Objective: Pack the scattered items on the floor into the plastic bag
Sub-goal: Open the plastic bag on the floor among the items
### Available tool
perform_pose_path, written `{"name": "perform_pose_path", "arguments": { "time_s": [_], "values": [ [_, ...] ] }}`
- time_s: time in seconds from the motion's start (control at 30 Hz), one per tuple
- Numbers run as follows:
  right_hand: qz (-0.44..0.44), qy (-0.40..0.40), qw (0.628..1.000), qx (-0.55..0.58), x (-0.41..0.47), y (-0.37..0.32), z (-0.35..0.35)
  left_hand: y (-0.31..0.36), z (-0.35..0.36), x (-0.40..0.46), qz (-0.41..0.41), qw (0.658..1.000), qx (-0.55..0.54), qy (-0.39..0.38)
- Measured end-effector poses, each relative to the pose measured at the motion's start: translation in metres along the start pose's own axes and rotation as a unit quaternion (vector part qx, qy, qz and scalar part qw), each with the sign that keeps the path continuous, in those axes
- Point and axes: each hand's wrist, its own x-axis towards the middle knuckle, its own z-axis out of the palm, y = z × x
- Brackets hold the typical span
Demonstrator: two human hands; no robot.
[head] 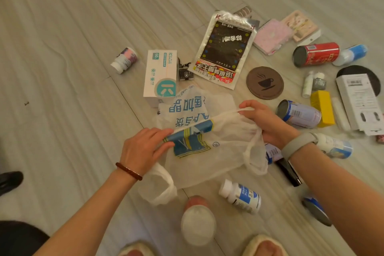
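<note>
Opening plastic bag [209, 143]: left hand [143, 147] and right hand [264, 122] each pinching rim; advising wider spreading before loading white bottle [242, 196].

The floor [62, 27] is pale grey-beige tile with wavy wood-like streaks and thin straight seams running diagonally, lit by dim, warm, even light, with no wall or furniture in view.

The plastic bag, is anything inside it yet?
Nothing shows through the thin plastic bag, which both hands pull open: left hand, right hand. It looks flat and empty. It covers a corner of the white box, and its folds could hide something small.
</note>
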Motion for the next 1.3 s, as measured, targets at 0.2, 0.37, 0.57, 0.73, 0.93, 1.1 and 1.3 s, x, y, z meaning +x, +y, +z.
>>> {"name": "perform_pose_path", "arguments": {
  "time_s": [0.2, 0.37, 0.57, 0.73, 0.93, 1.1, 1.3],
  "values": [
    [-0.369, 0.022, 0.749, -0.549, -0.003, 0.039, -0.008, 0.011, -0.013, 0.029, -0.296, 0.930, -0.201, 0.086],
    [-0.457, 0.061, 0.647, -0.607, 0.005, 0.059, 0.003, 0.019, -0.009, 0.047, -0.498, 0.707, -0.491, 0.106],
    [-0.275, -0.014, 0.822, -0.499, 0.020, 0.040, -0.016, -0.003, -0.005, 0.010, -0.238, 0.946, -0.219, -0.023],
    [-0.204, 0.019, 0.800, -0.564, 0.033, 0.022, -0.002, -0.016, 0.002, 0.017, -0.245, 0.968, -0.041, -0.043],
    [-0.533, 0.203, 0.594, -0.567, 0.028, 0.030, 0.027, -0.004, -0.002, 0.039, -0.060, 0.993, 0.073, 0.072],
    [-0.608, 0.028, 0.518, -0.601, 0.021, 0.063, 0.039, -0.007, 0.030, 0.050, 0.099, 0.988, 0.122, -0.004],
    [-0.448, -0.129, 0.487, -0.738, 0.030, 0.086, 0.009, -0.019, 0.025, 0.059, -0.075, 0.993, 0.080, 0.041]
  ]
}}
